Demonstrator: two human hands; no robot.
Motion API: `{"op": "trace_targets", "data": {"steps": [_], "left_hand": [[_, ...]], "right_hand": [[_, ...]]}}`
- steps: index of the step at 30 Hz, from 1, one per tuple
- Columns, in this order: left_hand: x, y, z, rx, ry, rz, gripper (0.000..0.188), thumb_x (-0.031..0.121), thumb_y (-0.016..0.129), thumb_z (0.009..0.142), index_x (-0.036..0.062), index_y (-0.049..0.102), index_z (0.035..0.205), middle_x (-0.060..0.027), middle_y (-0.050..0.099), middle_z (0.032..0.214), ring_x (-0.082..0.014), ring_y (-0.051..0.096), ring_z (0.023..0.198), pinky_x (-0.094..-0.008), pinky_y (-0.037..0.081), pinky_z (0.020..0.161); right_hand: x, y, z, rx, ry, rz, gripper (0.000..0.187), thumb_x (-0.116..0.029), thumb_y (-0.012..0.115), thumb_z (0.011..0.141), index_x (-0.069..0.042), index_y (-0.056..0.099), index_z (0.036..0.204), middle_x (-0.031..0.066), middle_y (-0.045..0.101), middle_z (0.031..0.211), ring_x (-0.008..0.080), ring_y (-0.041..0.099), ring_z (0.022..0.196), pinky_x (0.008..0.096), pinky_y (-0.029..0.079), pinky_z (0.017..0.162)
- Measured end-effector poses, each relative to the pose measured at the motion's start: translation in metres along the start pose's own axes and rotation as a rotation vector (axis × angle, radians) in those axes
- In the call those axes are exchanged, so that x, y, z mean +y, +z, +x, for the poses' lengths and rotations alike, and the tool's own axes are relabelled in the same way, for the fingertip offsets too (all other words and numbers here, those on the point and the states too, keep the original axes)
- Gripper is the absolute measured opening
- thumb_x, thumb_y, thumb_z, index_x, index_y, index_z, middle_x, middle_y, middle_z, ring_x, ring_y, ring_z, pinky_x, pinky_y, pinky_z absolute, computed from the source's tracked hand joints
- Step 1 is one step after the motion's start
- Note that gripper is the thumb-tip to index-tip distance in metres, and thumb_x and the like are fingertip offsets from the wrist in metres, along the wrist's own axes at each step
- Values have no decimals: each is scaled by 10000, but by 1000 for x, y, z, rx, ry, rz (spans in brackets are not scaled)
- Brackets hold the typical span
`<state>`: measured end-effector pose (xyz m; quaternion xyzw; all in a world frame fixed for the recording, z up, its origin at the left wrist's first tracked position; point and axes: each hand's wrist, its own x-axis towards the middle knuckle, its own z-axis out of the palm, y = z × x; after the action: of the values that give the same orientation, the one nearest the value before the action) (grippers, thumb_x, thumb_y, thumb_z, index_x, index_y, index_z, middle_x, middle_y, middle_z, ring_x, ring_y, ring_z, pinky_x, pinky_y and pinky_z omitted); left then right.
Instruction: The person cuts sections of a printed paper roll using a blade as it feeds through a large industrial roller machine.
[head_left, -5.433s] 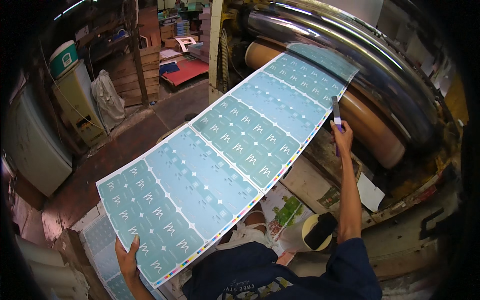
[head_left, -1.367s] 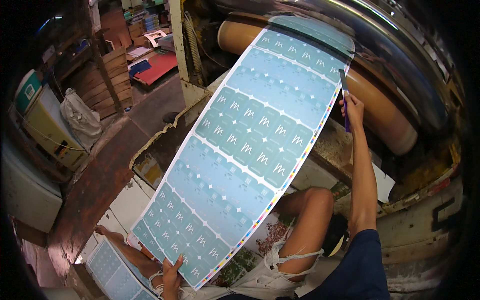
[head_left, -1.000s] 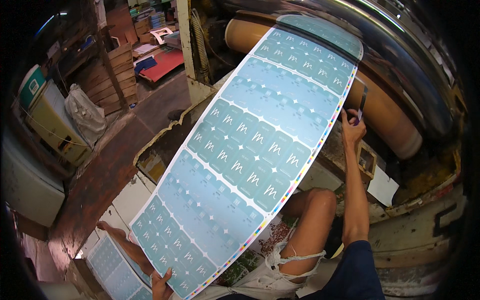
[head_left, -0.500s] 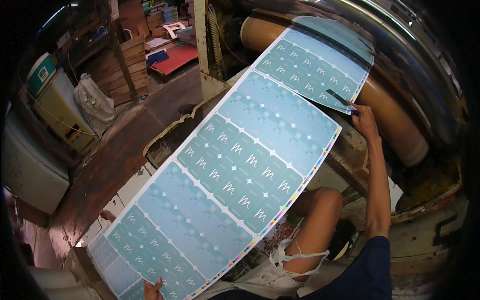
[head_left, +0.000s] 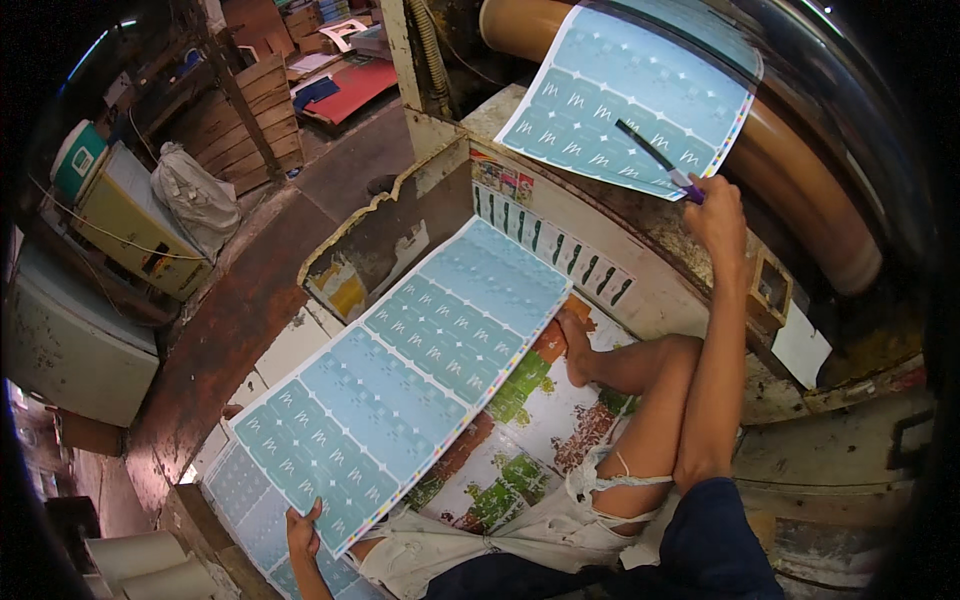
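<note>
My right hand (head_left: 716, 218) is closed round the purple handle of a knife (head_left: 655, 153), its long dark blade pointing up and left. The blade lies across a blue-green printed sheet (head_left: 610, 90) that comes over a brown roller (head_left: 805, 185), its lower edge hanging loose. My left hand (head_left: 304, 528) pinches the near edge of a separate printed sheet (head_left: 410, 335) between thumb and fingers. That sheet slopes from my lap towards the machine, apart from the one on the roller. More printed sheets (head_left: 245, 490) lie under its near left end.
My bare legs (head_left: 650, 365) are bent to the right of the sheet, over a floor covered in coloured print. A worn panel (head_left: 590, 245) stands below the roller. Back left are a cabinet (head_left: 140, 205), a grey sack (head_left: 190, 200) and a red-topped table (head_left: 350, 100).
The lower sheet has come away from the roller sheet and dropped towards me. More print shows on the roller. My right hand and the knife have shifted slightly up and left.
</note>
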<state>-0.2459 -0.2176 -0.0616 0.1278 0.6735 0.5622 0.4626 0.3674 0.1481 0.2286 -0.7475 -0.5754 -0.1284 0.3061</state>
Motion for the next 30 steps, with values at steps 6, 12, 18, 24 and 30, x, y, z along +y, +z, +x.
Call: {"op": "trace_targets", "data": {"steps": [6, 12, 18, 24, 30], "left_hand": [[-10, 62, 34, 6, 17, 70, 350, -76, 687, 801, -35, 569, 1128, -123, 654, 1025, -218, 637, 843, -346, 536, 747], [-37, 99, 82, 15, -33, 18, 304, -70, 653, 835, -33, 581, 1128, -105, 650, 1043, -200, 630, 848, -320, 521, 746], [-78, 107, 124, 166, 398, 778, 1042, 221, 853, 653, -25, 218, 1441, -266, 492, 1299, -411, 498, 1186, -505, 398, 1000], [-124, 209, 67, -32, 504, 1049, 1016, 239, 793, 713, -60, 171, 1459, -344, 357, 1397, -485, 309, 1326, -528, 257, 1100], [-43, 372, 34, -713, 76, 381, 612, 337, 583, 938, -77, 394, 1347, -219, 520, 1264, -306, 517, 1188, -414, 457, 968]], "right_hand": [[-3, 15, 6, -111, -58, 104, 224, -29, 593, 683, -11, 719, 868, 268, 647, 853, 411, 648, 842, 455, 507, 773], [-14, 15, 13, -327, -63, 119, 175, -32, 609, 680, -24, 714, 820, 236, 657, 736, 373, 673, 747, 443, 523, 722], [-25, 32, 30, -459, -189, 6, 132, -51, 653, 738, 9, 699, 847, 174, 668, 681, 249, 670, 544, 382, 539, 570], [-72, 18, 3, -626, -334, -171, 215, -66, 684, 678, -20, 672, 888, 180, 682, 832, 308, 692, 801, 402, 556, 670], [-101, 7, -21, -618, -430, -150, 114, -100, 611, 738, -65, 711, 778, 149, 691, 814, 316, 691, 778, 404, 554, 667]]}}
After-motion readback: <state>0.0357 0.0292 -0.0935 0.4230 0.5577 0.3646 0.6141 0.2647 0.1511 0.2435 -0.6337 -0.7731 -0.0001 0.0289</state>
